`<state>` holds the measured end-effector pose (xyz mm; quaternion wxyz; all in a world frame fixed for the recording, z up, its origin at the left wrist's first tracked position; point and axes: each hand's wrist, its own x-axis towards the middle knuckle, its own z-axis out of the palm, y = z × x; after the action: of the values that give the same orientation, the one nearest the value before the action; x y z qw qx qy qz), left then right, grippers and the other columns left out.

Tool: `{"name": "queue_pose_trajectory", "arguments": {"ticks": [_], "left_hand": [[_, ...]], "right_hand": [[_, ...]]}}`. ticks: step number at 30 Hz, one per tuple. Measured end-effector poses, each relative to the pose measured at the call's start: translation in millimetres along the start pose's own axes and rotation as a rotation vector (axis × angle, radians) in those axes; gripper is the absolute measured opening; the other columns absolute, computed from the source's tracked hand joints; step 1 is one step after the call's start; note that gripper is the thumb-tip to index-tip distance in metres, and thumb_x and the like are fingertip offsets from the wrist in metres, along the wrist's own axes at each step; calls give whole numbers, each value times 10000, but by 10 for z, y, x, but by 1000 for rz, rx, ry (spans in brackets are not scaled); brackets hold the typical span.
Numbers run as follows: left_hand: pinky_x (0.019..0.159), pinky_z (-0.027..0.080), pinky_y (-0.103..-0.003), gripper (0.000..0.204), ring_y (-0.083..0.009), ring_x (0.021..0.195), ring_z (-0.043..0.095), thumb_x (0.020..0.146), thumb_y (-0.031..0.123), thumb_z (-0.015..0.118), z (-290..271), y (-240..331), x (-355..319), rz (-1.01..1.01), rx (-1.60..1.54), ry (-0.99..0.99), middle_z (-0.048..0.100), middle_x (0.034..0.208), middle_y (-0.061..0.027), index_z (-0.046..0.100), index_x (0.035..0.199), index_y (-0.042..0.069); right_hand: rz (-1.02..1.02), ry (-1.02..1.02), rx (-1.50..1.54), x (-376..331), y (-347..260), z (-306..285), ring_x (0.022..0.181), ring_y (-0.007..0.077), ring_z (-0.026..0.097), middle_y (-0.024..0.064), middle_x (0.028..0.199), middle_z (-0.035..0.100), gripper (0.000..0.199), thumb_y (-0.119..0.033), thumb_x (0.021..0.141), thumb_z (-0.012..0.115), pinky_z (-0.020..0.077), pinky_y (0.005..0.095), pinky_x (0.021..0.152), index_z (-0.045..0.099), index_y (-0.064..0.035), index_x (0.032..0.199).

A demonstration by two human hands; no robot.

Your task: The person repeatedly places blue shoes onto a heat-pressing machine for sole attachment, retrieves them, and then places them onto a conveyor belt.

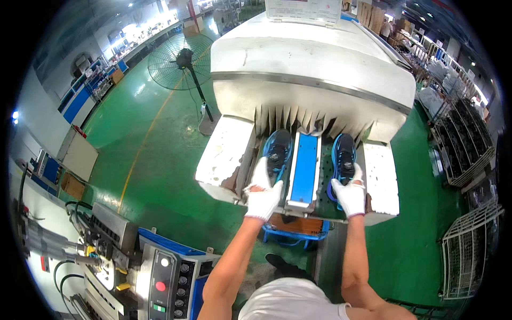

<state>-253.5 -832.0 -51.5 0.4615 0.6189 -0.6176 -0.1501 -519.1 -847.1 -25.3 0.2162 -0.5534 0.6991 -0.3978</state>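
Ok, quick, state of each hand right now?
Left gloved hand: closed, holding the left black-and-blue sneaker.
Right gloved hand: closed, holding the right black-and-blue sneaker.

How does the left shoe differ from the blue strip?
The left shoe is black with blue edging; the blue strip is plain blue. The shoe is rounded, the strip flat and straight-edged. The left hand holds the shoe, but none touches the strip. Both point toward the white machine.

Left shoe [277,149], right shoe [345,152] flank strip [304,165] before hood [314,53]; fan [184,57] left, rack [463,141] right, apparently loaded.
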Motion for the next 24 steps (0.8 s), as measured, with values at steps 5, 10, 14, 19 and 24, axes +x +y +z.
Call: {"name": "queue_pose_trajectory", "arguments": {"ticks": [5, 10, 14, 19, 24], "left_hand": [[1190, 357, -452, 850, -425, 1426, 453, 893, 244, 718, 839, -385, 1181, -100, 96, -40, 443, 1540, -304, 302, 1588, -13], [1211, 333, -473, 817, -456, 1440, 408, 908, 350, 661, 717, -691, 1324, -66, 111, 74, 432, 1538, -300, 330, 1553, -25], [1169, 401, -477, 575, -421, 1373, 504, 962, 261, 619, -204, -520, -405, 22, -101, 34, 532, 1445, -278, 496, 1446, -22], [942, 539, -497, 439, -428, 1060, 689, 954, 381, 609, -1458, -1139, -3715, -855, 287, -98, 713, 1128, -250, 655, 1256, 66], [940, 545, -488, 391, -409, 1083, 688, 929, 379, 528, -2124, 261, -7615, -1771, 659, 798, 725, 1134, -215, 727, 1073, 74]], "right_hand": [[2, 51, -54, 1397, 191, 489, 1125, 409, 683, 290, 1210, 697, 816, -308, 720, 820, 534, 432, 1001, 544, 54, 1397], [-213, 69, -378, 1877, -223, 949, 1089, 411, 693, 293, 1195, 695, 795, -487, 763, 812, 549, 472, 923, 601, 63, 1298], [-582, 88, 383, 50, -1019, 1048, 1252, 320, 626, 215, 1398, 622, 452, -91, 1031, 610, 482, 425, 1090, 527, 30, 1458], [-275, -1416, 292, -1817, -139, 2270, 1368, 316, 542, 249, 1483, 529, 555, -84, 976, 689, 454, 409, 1141, 470, 34, 1472], [-518, -2000, 133, -3654, -434, 2425, 1402, 322, 519, 234, 1515, 500, 610, 2, 960, 680, 488, 410, 1106, 414, 16, 1509]]}}
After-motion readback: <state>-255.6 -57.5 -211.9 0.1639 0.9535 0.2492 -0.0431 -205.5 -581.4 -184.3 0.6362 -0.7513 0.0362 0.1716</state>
